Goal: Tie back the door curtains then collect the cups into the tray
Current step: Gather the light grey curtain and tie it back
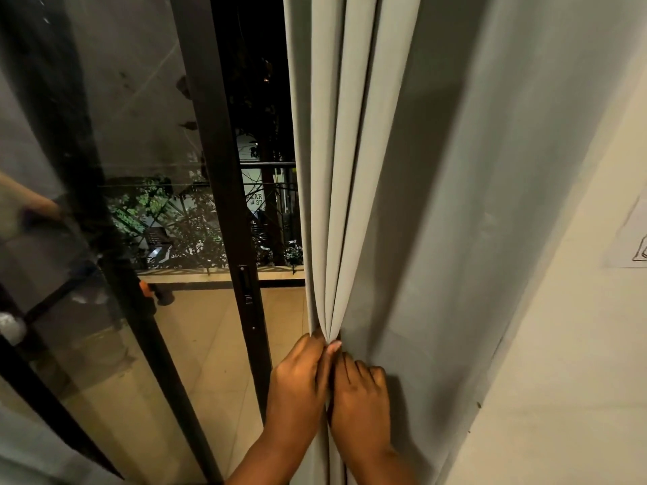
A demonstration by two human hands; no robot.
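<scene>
A grey door curtain (pixel 385 169) hangs in long folds at the right side of a glass door. Low in the head view, its folds are gathered to a narrow bunch. My left hand (pixel 297 383) grips that bunch from the left, thumb up against the cloth. From the right, my right hand (pixel 360 397) curls its fingers into the same folds, touching the left hand. No tie-back, cups or tray are in view.
A black-framed sliding glass door (pixel 224 190) with a latch (pixel 247 285) stands to the left, a tiled balcony and plants beyond it. A pale wall (pixel 567 344) with a paper sheet (pixel 630 236) runs along the right.
</scene>
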